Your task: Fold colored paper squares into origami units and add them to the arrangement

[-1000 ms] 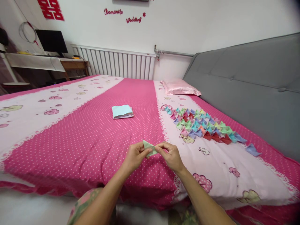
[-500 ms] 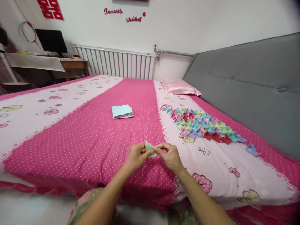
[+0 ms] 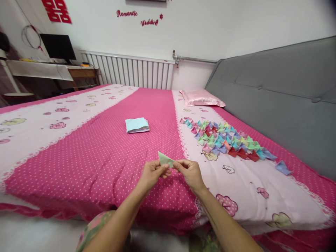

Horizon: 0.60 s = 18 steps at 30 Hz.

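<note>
Pale green paper (image 3: pixel 165 159), folded to a pointed, triangular shape, is held between two hands above the near part of the bed (image 3: pixel 105 154). The left hand (image 3: pixel 153 173) has its thumb and fingers closed on the paper's left and lower part, the other fingers loosely curled beneath. The right hand (image 3: pixel 189 174) pinches the right corner between thumb and fingertips. The step in hand looks like shaping or creasing a fold in mid-air; whether a layer is being opened or pressed is too small to tell. The next move seems to call for a steady left grip while the right fingertips work the corner. Beyond lies a stack of paper sheets (image 3: pixel 137 123); to the right, rows of small folded paper boats (image 3: pixel 220 141).
</note>
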Available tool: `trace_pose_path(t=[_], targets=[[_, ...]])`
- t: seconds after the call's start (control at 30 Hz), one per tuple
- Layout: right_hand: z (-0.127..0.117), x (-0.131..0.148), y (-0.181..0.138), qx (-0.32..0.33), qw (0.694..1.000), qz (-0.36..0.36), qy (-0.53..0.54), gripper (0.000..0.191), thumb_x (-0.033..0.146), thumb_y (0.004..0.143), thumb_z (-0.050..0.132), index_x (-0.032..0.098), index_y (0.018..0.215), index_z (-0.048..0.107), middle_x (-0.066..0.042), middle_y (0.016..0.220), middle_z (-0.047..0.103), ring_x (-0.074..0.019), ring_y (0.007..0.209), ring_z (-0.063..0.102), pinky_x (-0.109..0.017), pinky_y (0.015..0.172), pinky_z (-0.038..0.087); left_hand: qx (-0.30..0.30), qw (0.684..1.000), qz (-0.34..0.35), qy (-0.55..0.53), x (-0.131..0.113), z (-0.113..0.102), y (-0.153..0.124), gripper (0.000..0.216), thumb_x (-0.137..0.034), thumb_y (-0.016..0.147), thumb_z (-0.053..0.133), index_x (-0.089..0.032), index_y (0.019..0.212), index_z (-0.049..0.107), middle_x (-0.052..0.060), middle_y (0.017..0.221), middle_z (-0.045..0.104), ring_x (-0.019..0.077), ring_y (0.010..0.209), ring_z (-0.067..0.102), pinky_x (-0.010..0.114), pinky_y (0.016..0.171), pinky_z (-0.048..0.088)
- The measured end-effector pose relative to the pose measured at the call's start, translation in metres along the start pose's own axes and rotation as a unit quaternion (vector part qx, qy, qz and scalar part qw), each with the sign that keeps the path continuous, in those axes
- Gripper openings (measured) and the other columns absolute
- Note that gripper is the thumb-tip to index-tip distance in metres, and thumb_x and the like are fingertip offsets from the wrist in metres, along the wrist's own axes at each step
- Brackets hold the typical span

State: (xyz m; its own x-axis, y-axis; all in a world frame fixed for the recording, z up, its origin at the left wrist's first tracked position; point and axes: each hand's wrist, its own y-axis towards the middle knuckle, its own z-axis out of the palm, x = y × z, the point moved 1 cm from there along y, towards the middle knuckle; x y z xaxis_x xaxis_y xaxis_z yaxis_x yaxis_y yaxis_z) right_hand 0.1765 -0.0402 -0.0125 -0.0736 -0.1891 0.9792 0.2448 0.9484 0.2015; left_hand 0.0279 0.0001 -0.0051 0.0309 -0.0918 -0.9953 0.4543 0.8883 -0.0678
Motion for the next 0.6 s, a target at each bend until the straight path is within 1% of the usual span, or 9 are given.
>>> trace_pose_path(t=[0.17,0.3,0.37,0.43,0.47,0.5,0.53,0.6], targets=[[-0.0009,-0.0002,-0.0010,-0.002,1.000,0.007,0.009,0.019,0.034,0.068,0.065,0.016,0.069,0.069,-0.001,0.058,0.066,-0.0114,0.049,0.056,-0.023,0.051,0.046,0.004,1.000,0.000,-0.003,-0.0006,0.0008,0.0003,0.032,-0.042,0.062,0.069,-0.012,0.073,0.066,0.006,0.063,0.068,0.0139,0.056,0.063,0.023,0.054,0.048],[-0.0015,-0.0024,0.0007,0.018,0.999,0.018,0.032,0.021,0.035,0.068,0.065,0.015,0.072,0.070,-0.002,0.059,0.066,-0.0120,0.052,0.058,-0.025,0.054,0.048,0.006,1.000,-0.004,-0.014,-0.0002,0.0000,0.0007,0.032,-0.041,0.062,0.069,-0.011,0.073,0.065,0.006,0.063,0.068,0.0133,0.055,0.062,0.022,0.053,0.047],[-0.0013,-0.0018,0.0012,0.045,0.997,0.022,0.054,0.027,0.034,0.065,0.068,0.017,0.086,0.069,-0.002,0.067,0.068,-0.0132,0.058,0.060,-0.027,0.060,0.050,-0.001,1.000,-0.008,-0.018,-0.0011,-0.0012,0.0007,0.031,-0.040,0.062,0.069,-0.011,0.072,0.065,0.006,0.063,0.068,0.0136,0.055,0.062,0.022,0.053,0.047],[-0.0011,0.0002,0.0007,0.074,0.994,0.020,0.081,0.044,0.031,0.061,0.072,0.020,0.102,0.064,-0.004,0.087,0.069,-0.0146,0.070,0.062,-0.030,0.069,0.050,-0.009,1.000,-0.007,-0.016,-0.0031,-0.0030,0.0005,0.030,-0.040,0.063,0.069,-0.011,0.071,0.065,0.006,0.063,0.068,0.0134,0.055,0.062,0.022,0.053,0.047],[-0.0012,0.0015,0.0002,0.085,0.992,0.020,0.092,0.049,0.031,0.060,0.073,0.022,0.106,0.061,-0.005,0.096,0.067,-0.0157,0.076,0.062,-0.031,0.072,0.050,-0.007,1.000,-0.005,-0.012,-0.0043,-0.0039,0.0002,0.030,-0.040,0.063,0.069,-0.011,0.071,0.065,0.006,0.062,0.068,0.0131,0.054,0.061,0.022,0.053,0.046],[-0.0015,0.0026,-0.0005,0.091,0.991,0.020,0.099,0.048,0.031,0.061,0.073,0.022,0.107,0.061,-0.006,0.101,0.066,-0.0170,0.082,0.062,-0.031,0.075,0.049,0.001,1.000,-0.001,-0.006,-0.0054,-0.0047,-0.0003,0.030,-0.040,0.063,0.068,-0.011,0.071,0.065,0.005,0.062,0.068,0.0127,0.053,0.060,0.022,0.052,0.046],[-0.0020,0.0035,-0.0011,0.091,0.990,0.023,0.104,0.042,0.033,0.063,0.070,0.021,0.103,0.063,-0.007,0.101,0.066,-0.0182,0.084,0.062,-0.031,0.075,0.049,0.013,1.000,0.003,-0.001,-0.0062,-0.0054,-0.0007,0.030,-0.040,0.064,0.068,-0.012,0.071,0.065,0.005,0.061,0.067,0.0122,0.052,0.060,0.022,0.052,0.045],[-0.0030,0.0043,-0.0020,0.081,0.990,0.032,0.108,0.031,0.037,0.070,0.065,0.019,0.094,0.067,-0.007,0.090,0.069,-0.0196,0.084,0.062,-0.032,0.075,0.048,0.044,0.999,0.006,0.008,-0.0061,-0.0060,-0.0015,0.030,-0.041,0.064,0.068,-0.012,0.073,0.065,0.004,0.060,0.067,0.0115,0.050,0.058,0.022,0.051,0.045]])
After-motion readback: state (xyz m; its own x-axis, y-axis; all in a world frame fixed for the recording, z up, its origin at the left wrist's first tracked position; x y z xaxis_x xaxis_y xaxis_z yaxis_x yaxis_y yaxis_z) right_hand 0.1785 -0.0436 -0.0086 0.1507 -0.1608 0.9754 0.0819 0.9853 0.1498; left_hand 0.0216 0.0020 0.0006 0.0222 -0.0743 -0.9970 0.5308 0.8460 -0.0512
